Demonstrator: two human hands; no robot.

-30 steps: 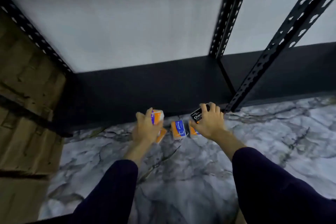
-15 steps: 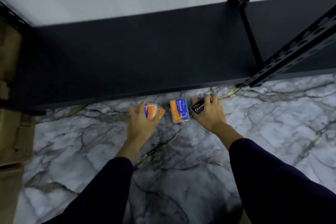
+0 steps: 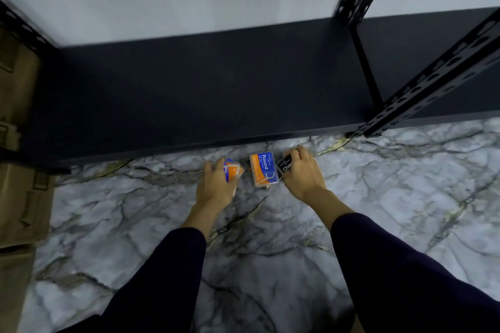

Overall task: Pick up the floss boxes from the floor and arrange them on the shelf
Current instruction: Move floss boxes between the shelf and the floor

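An orange-and-blue floss box (image 3: 263, 169) marked "Round" lies flat on the marble floor just in front of the shelf. My left hand (image 3: 216, 189) grips another orange-and-blue floss box (image 3: 232, 170) to its left. My right hand (image 3: 301, 170) grips a black floss box (image 3: 284, 165) with white lettering to its right. Both hands are low, close to the floor. The black bottom shelf (image 3: 203, 89) stretches just beyond the boxes and holds nothing.
Perforated black uprights (image 3: 422, 84) rise at the right of the shelf. Cardboard boxes (image 3: 19, 143) stand at the left. The white wall lies behind the rack. Grey-veined marble floor (image 3: 270, 238) spreads below my arms.
The view has tilted down and nearer to the floor. Both hands, each still holding a box, have come lower beside the box that lies on the floor.
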